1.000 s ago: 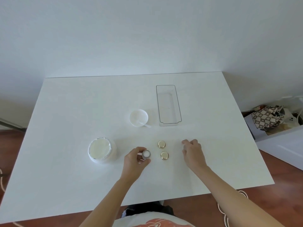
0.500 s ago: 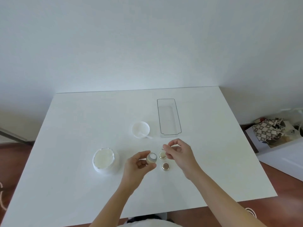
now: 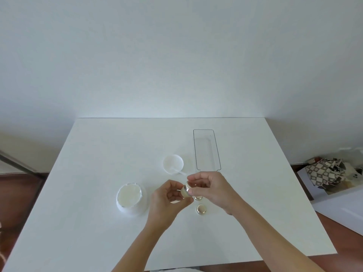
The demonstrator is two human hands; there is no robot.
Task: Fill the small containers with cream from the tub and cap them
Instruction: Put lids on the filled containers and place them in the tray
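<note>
Left hand (image 3: 167, 199) grips small container (image 3: 185, 191) lifted over worktop (image 3: 98, 222) at frame centre, right hand (image 3: 210, 190) pinches its cap: I hold base fixed, twist cap only, keep it level, clear of tub (image 3: 130, 199) at lower left.

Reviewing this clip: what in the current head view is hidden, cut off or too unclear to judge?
- Small jar: its opening is covered by the right hand and left hand; contents unknowable.
- Second jar on the table: mostly behind the right hand; only its gold rim shows.
- Spoon in the white bowl: white on white, its scoop end indistinct.
- Patterned bag: contents too small to tell.
</note>
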